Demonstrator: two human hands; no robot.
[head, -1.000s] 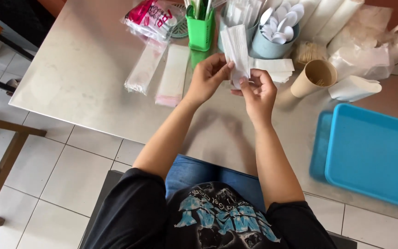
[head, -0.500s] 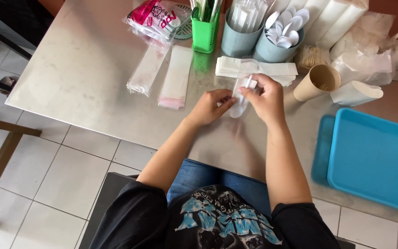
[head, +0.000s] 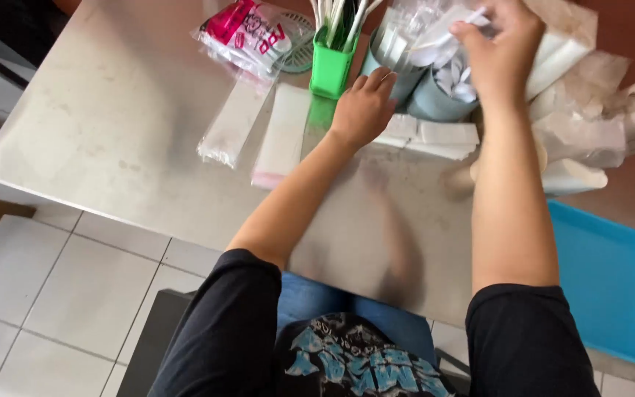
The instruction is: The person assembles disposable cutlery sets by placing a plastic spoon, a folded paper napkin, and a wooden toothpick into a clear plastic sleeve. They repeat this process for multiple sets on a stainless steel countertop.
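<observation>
My right hand [head: 497,44] is raised over the far cups, pinching a clear plastic sleeve with something white in it [head: 442,29]. Below it stands a grey-blue cup of white plastic spoons [head: 442,95]. My left hand [head: 365,110] rests with loosely curled fingers against a second grey-blue cup [head: 395,62] packed with clear wrapped pieces; nothing shows in that hand. Folded white napkins [head: 435,136] lie on the steel table [head: 112,132] just right of my left hand.
A green holder of utensils [head: 330,70] stands left of the cups. Flat stacks of clear sleeves [head: 225,132] and white ones [head: 281,136] lie further left, with a pink-red packet [head: 248,33] behind. A blue tray [head: 611,279] and crumpled bags [head: 582,125] are on the right.
Both hands were together at the table's middle working on a clear sleeve. Now my right hand has carried it up over the cups and my left hand has moved to the cup's base.
</observation>
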